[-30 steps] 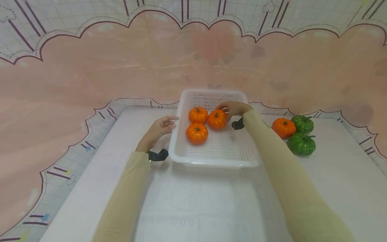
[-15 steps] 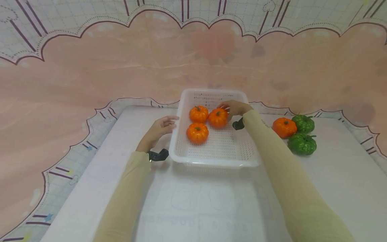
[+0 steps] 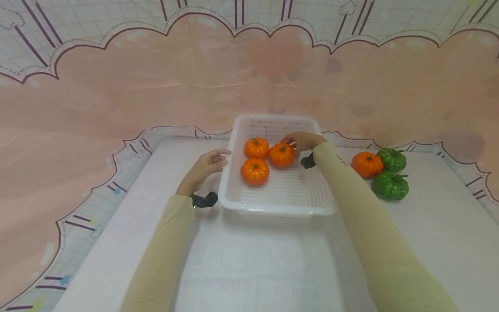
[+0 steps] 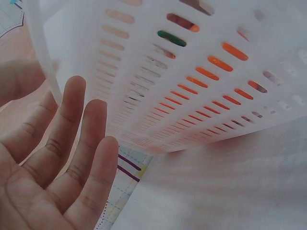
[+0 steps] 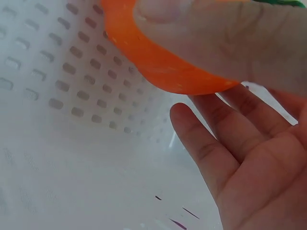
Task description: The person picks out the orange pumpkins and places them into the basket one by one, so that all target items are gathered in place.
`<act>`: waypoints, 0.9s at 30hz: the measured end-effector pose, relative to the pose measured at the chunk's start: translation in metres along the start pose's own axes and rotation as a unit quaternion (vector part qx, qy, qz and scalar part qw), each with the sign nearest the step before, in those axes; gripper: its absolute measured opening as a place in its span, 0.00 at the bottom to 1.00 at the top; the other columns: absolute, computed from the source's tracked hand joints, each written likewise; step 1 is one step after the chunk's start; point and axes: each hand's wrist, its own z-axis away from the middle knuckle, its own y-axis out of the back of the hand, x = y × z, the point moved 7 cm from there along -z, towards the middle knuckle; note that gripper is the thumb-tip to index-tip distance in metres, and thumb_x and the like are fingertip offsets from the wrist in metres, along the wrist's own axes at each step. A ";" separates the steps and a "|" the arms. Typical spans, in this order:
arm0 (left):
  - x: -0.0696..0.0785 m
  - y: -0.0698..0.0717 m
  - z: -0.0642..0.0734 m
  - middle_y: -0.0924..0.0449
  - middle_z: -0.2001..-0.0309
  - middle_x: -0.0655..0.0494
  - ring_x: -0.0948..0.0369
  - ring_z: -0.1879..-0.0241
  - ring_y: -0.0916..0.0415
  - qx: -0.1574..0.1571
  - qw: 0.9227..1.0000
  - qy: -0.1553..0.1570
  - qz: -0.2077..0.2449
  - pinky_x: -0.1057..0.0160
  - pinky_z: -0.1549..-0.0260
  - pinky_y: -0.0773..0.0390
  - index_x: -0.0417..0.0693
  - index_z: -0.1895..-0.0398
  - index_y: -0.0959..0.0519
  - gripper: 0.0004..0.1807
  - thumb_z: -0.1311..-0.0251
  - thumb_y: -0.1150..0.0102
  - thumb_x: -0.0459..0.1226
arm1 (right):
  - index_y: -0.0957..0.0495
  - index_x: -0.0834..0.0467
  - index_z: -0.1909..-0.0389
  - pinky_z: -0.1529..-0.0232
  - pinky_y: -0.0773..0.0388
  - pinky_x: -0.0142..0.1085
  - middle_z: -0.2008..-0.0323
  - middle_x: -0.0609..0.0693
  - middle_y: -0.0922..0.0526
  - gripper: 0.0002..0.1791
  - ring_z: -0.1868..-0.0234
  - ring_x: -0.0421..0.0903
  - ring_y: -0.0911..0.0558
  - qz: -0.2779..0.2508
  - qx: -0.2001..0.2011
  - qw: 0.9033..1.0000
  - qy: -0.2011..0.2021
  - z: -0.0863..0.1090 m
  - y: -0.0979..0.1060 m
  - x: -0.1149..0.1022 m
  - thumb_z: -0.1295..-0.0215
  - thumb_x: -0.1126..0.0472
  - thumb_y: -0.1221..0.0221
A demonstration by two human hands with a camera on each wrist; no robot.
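Note:
A white plastic basket [image 3: 274, 209] with slotted walls stands tilted on the table, its contents showing. Two small orange pumpkins [image 3: 254, 172] lie in its left part. My right hand [image 3: 307, 142] reaches inside and holds a third orange pumpkin [image 3: 281, 156] beside them. In the right wrist view the thumb [image 5: 206, 40] lies across this pumpkin, with fingers [image 5: 204, 146] on its far side. My left hand [image 3: 202, 171] is at the basket's left rim, fingertips touching or very near it. In the left wrist view its fingers [image 4: 91, 139] are loosely extended beside the slotted wall.
To the right of the basket, another orange pumpkin [image 3: 367, 164] sits against two green pumpkins [image 3: 390, 186] on the white table [image 3: 257, 260]. A printed pink cloth [image 3: 195, 86] hangs behind the table and borders its left side.
My right hand and the pumpkin in it have risen slightly, then come down a little toward the basket floor. The left hand has stayed at the rim.

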 end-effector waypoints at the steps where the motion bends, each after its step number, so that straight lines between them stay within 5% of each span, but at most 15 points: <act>1: 0.000 0.000 0.000 0.28 0.47 0.44 0.64 0.55 0.26 0.001 1.000 0.003 0.002 0.46 0.36 0.34 0.42 0.36 0.35 0.25 0.36 0.48 0.36 | 0.43 0.63 0.33 0.30 0.41 0.51 0.30 0.64 0.46 0.41 0.31 0.62 0.42 0.002 -0.003 1.000 0.001 0.000 0.000 0.000 0.52 0.80 0.43; 14: 0.002 0.000 0.000 0.26 0.48 0.47 0.66 0.56 0.25 0.000 1.000 0.001 0.003 0.46 0.36 0.35 0.41 0.36 0.36 0.25 0.36 0.48 0.36 | 0.42 0.63 0.33 0.31 0.40 0.50 0.30 0.63 0.45 0.41 0.31 0.62 0.41 0.030 -0.006 1.000 0.004 -0.003 -0.001 0.001 0.52 0.79 0.42; 27: 0.000 0.002 -0.002 0.25 0.51 0.50 0.65 0.57 0.25 0.004 1.000 0.002 -0.005 0.46 0.36 0.34 0.42 0.36 0.35 0.25 0.36 0.47 0.36 | 0.45 0.65 0.33 0.29 0.43 0.50 0.30 0.64 0.46 0.41 0.28 0.61 0.46 -0.029 -0.017 0.999 0.035 -0.005 0.001 0.001 0.51 0.80 0.43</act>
